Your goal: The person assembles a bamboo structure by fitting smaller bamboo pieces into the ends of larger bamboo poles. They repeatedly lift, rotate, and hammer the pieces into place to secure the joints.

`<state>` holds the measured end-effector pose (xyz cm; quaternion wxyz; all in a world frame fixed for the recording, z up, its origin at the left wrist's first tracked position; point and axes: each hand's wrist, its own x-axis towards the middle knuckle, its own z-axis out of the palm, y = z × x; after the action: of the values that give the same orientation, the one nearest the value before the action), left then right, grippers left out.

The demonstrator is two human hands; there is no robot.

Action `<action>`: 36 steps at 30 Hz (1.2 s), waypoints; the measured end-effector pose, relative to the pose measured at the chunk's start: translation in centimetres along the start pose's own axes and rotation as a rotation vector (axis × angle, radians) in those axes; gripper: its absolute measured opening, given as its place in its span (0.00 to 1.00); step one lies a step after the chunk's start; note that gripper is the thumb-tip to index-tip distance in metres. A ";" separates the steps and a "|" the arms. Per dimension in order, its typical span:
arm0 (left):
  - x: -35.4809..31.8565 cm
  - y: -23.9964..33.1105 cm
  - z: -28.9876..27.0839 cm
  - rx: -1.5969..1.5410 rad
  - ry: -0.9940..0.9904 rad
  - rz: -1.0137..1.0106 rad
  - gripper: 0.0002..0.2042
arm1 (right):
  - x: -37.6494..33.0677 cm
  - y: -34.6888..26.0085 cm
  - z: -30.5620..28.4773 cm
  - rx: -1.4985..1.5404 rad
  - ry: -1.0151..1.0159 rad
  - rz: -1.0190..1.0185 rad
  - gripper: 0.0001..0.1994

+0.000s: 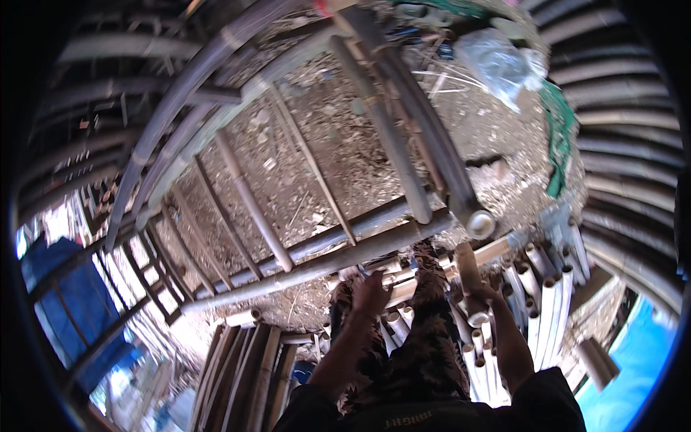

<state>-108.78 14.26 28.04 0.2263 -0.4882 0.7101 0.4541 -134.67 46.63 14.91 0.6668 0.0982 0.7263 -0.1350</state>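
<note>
My right hand [485, 296] is closed round a short bamboo piece [468, 267], held close to upright above a bundle of cut bamboo tubes [548, 309]. My left hand [371, 294] is in front of my left knee, its fingers curled. A small pale and blue thing shows at its fingertips, too small and blurred to name. Just beyond both hands runs the near bamboo pole [338, 258] of a ladder-like frame. Thinner bamboo rungs [252, 198] slant away from it. A thick dark bamboo pole [439, 151] ends in an open cut end near my right hand.
Split bamboo lengths [241, 374] are stacked at the lower left. A row of bamboo poles [622, 144] lines the right side. Clear plastic [500, 65] and green netting [558, 137] lie on the littered ground. Blue sheets [633, 367] hang or lie at both sides.
</note>
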 end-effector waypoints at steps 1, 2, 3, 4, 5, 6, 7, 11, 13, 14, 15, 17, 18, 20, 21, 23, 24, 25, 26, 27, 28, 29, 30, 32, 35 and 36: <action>1.5 -0.6 -1.4 0.062 0.165 0.115 0.25 | -1.5 0.4 0.5 0.183 -0.049 0.018 0.42; 2.9 0.4 -4.1 0.186 0.320 0.271 0.27 | -2.4 0.5 1.5 0.374 -0.102 0.021 0.39; 4.6 2.2 -7.0 0.201 0.234 0.230 0.30 | -3.0 0.5 2.9 0.585 -0.146 0.007 0.37; 6.3 3.1 -9.0 0.288 0.350 0.381 0.34 | -1.8 -0.8 4.9 0.763 -0.215 -0.028 0.35; 8.4 4.4 -10.4 0.412 0.371 0.459 0.38 | -1.2 -2.6 6.7 0.967 -0.275 -0.073 0.33; 11.0 5.9 -11.5 0.481 0.350 0.516 0.42 | -1.1 -5.2 8.4 1.095 -0.245 -0.161 0.27; 13.5 7.7 -12.5 0.628 0.365 0.639 0.46 | -2.9 -6.2 10.9 1.222 -0.213 -0.196 0.22; 19.8 19.5 -14.9 0.923 0.418 0.921 0.55 | -4.5 -10.9 16.8 1.771 -0.356 -0.063 0.18; 21.2 23.5 -15.1 1.114 0.296 0.946 0.55 | -5.9 -14.5 18.2 1.844 -0.238 0.018 0.18; 22.6 24.7 -14.2 1.167 0.162 1.006 0.52 | -4.9 -15.1 19.4 1.891 -0.238 -0.028 0.18; 23.7 25.1 -13.7 1.229 0.032 1.042 0.50 | -4.0 -15.5 20.9 1.926 -0.252 -0.070 0.18; 26.0 25.2 -12.2 1.277 -0.130 0.932 0.40 | -5.4 -16.2 22.5 1.864 -0.139 -0.257 0.20; 27.0 24.4 -11.6 1.206 -0.101 1.005 0.30 | -5.1 -15.6 22.8 1.830 -0.193 -0.275 0.21; 27.2 24.0 -10.6 1.131 -0.056 1.119 0.30 | -4.4 -13.4 22.5 1.862 -0.263 -0.266 0.22; 26.1 24.9 -10.2 1.178 -0.086 1.072 0.32 | -2.1 -11.4 23.4 1.735 -0.221 -0.191 0.23; 26.0 25.1 -9.6 1.227 -0.101 1.068 0.32 | 0.8 -6.9 26.6 1.823 -0.021 -0.406 0.30; 26.3 24.8 -9.9 1.239 -0.099 1.045 0.31 | 1.3 -5.2 27.8 1.862 0.079 -0.463 0.34; 26.5 24.3 -10.1 1.249 -0.077 1.014 0.31 | -1.1 -5.6 25.2 1.889 0.139 -0.265 0.38; 26.2 23.7 -11.0 1.264 -0.064 0.973 0.31 | -4.4 -6.3 21.7 1.906 0.205 -0.065 0.42; 26.1 23.9 -10.9 1.274 -0.059 0.964 0.30 | -6.0 -8.7 20.1 1.969 0.421 0.223 0.37; 26.3 24.0 -10.6 1.257 -0.058 0.999 0.30 | -5.5 -10.6 21.0 1.932 0.326 0.089 0.37; 26.3 25.0 -9.5 1.254 -0.075 1.025 0.30 | -4.9 -12.3 23.2 1.908 0.252 -0.028 0.37; 25.8 25.1 -9.8 1.251 -0.058 1.008 0.30 | -3.6 -14.2 25.6 1.842 0.145 -0.159 0.37; 26.0 25.2 -10.0 1.247 -0.054 1.030 0.32 | -1.7 -16.0 25.4 1.743 0.098 -0.129 0.37; 27.0 24.2 -10.7 1.259 -0.049 1.033 0.33 | -3.0 -14.7 24.5 1.860 -0.107 -0.289 0.41; 27.7 24.5 -10.6 1.248 -0.090 1.018 0.32 | -3.1 -14.1 24.1 1.921 -0.086 -0.267 0.40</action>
<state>-141.21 -5.72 22.39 0.2511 0.1304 0.9583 0.0404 -116.26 25.53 17.15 0.3074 0.5126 0.2867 -0.7487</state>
